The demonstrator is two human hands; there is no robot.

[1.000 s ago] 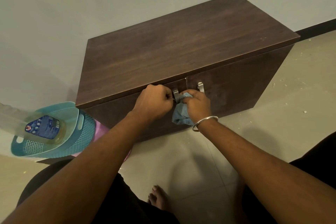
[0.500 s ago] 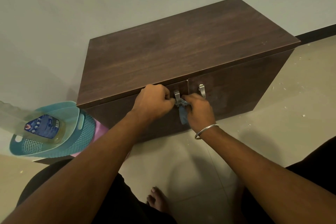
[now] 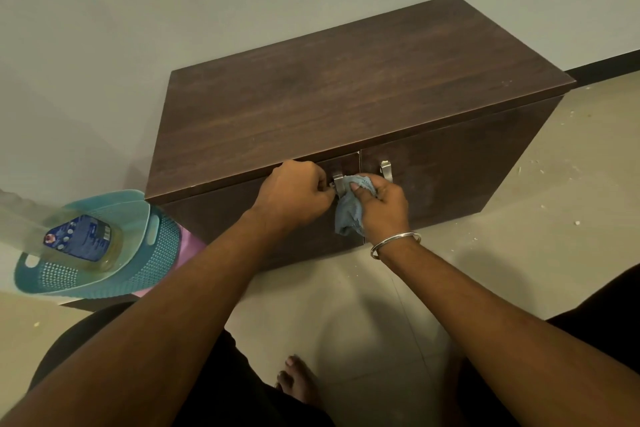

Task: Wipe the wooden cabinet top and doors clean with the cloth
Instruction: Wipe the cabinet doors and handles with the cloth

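Since half a second ago, right hand [image 3: 382, 206] shifted right off left metal door handle [image 3: 338, 184], bunched light-blue cloth [image 3: 351, 210] more exposed. Its fingers clamp the cloth, pressed just right of that upright handle. Left hand [image 3: 294, 192] fist curled at handle's left; contact unclear. Dark wooden cabinet [image 3: 346, 107] doors directly ahead.

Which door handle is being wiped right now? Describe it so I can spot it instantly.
Find the dark wooden cabinet and the seam between its two doors. The left door's handle sits just left of that seam, between the left hand and the blue cloth; the right door's handle stands bare.
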